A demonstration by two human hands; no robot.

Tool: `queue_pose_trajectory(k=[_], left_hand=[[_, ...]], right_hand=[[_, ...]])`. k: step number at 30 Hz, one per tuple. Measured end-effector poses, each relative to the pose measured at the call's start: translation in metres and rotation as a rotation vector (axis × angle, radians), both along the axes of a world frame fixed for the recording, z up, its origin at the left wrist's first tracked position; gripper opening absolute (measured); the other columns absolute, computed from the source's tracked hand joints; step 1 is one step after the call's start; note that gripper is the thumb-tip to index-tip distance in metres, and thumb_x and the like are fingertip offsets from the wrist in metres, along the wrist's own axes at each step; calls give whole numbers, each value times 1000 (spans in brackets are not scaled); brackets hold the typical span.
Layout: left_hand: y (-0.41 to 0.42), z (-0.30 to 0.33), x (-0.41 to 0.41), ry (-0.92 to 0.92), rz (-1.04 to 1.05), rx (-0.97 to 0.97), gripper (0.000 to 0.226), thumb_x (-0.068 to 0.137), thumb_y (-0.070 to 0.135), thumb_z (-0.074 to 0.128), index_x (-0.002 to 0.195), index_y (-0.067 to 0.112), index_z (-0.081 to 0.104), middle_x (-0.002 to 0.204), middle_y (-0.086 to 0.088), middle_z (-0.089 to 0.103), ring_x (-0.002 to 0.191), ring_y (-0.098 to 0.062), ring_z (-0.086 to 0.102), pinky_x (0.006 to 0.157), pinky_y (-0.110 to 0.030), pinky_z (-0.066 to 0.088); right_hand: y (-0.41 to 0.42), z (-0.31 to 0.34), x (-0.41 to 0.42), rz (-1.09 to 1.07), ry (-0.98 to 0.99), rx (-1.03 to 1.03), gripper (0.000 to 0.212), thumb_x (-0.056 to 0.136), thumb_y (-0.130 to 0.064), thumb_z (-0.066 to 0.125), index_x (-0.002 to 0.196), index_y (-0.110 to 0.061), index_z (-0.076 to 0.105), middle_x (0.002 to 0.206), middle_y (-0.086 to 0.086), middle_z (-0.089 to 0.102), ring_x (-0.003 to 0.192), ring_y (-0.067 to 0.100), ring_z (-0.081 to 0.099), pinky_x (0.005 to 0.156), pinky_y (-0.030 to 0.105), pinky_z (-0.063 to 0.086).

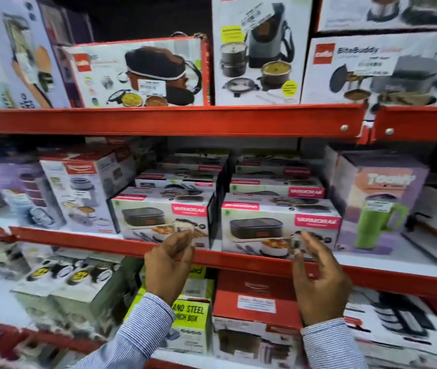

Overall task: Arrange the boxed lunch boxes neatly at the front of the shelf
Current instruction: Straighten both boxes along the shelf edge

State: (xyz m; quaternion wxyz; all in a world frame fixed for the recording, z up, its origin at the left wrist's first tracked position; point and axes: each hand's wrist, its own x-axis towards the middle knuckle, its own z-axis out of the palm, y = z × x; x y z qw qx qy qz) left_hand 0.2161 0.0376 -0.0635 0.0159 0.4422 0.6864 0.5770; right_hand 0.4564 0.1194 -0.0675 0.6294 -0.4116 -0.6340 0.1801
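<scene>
Two rows of white and pink boxed lunch boxes run back on the middle red shelf (100, 239). The left front box (156, 214) and the right front box (273, 222) stand side by side at the shelf's front edge, with more of the same behind them. My left hand (169, 267) is raised just in front of the left box, fingers apart, holding nothing. My right hand (318, 280) hovers before the right box, fingers spread, also holding nothing. Both hands cover a small part of the boxes' lower fronts.
A tall white tiffin box (81, 193) stands left of the rows and a purple mug box (377, 203) to the right. The upper shelf (159, 119) carries large lunch-bag boxes. Below are a green steel lunch box carton (188, 312) and a red box (254, 296).
</scene>
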Motion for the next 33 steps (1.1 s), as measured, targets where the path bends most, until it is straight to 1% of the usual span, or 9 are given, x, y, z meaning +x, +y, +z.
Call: queue_pose_trajectory(k=[5, 9, 11, 13, 15, 20, 23, 28, 33], left_hand=[[-29, -5, -61, -12, 57, 72, 23, 85, 13, 71, 107, 15, 75, 101, 4, 77, 91, 13, 67, 86, -17, 56], [-46, -12, -122, -23, 138, 92, 31, 85, 14, 70, 115, 18, 72, 103, 1, 76, 85, 21, 63, 78, -1, 48], [-52, -10, -149, -33, 137, 60, 39, 84, 14, 71, 123, 19, 67, 107, -2, 75, 89, 5, 68, 84, -15, 51], [-53, -13, -173, -31, 139, 16, 46, 83, 15, 72, 128, 16, 63, 116, -8, 74, 99, -19, 71, 91, -29, 49], [-52, -15, -191, -30, 95, -39, 51, 84, 19, 72, 132, 15, 58, 125, -11, 69, 110, -26, 68, 98, -35, 49], [-40, -19, -213, 31, 11, -145, 55, 86, 22, 68, 137, 13, 52, 131, -14, 66, 115, -29, 66, 104, -45, 50], [-32, -21, -220, -28, -57, -153, 53, 86, 29, 66, 137, 22, 51, 130, -9, 68, 116, -21, 66, 102, -47, 53], [-25, -14, -219, -11, -94, -164, 44, 86, 13, 68, 129, 9, 60, 120, -13, 72, 111, -23, 69, 100, -34, 51], [-27, -13, -218, -25, -103, -148, 42, 86, 11, 67, 128, 9, 61, 118, -15, 73, 109, -23, 70, 99, -42, 54]], right_hand=[[-28, -5, -78, 244, -138, -82, 40, 85, -32, 63, 124, -27, 60, 124, -11, 65, 112, -5, 58, 96, 15, 46], [-40, -11, -137, 246, -206, -151, 51, 83, -42, 63, 131, -31, 53, 132, -11, 59, 118, 0, 56, 100, 22, 45], [-47, -13, -160, 213, -204, -208, 58, 82, -46, 61, 135, -29, 48, 134, -6, 58, 121, 10, 56, 101, 26, 45], [-51, -14, -176, 148, -229, -251, 61, 83, -44, 61, 139, -28, 43, 130, -1, 61, 112, 18, 62, 93, 22, 45], [-54, -14, -188, 95, -251, -284, 65, 82, -45, 61, 140, -27, 41, 132, -2, 59, 110, 13, 62, 93, 22, 43], [-47, -18, -198, 5, -301, -397, 71, 81, -39, 63, 143, -21, 34, 138, 4, 55, 124, 23, 53, 103, 39, 45], [-42, -14, -203, 5, -332, -446, 72, 81, -28, 66, 144, -18, 33, 141, 5, 51, 128, 22, 50, 105, 36, 43], [-34, -11, -206, 21, -334, -453, 67, 80, -19, 68, 141, -15, 40, 139, 7, 54, 125, 20, 53, 104, 31, 43], [-34, -10, -203, 51, -321, -442, 64, 80, -18, 69, 139, -14, 43, 136, 8, 56, 124, 19, 55, 103, 33, 45]])
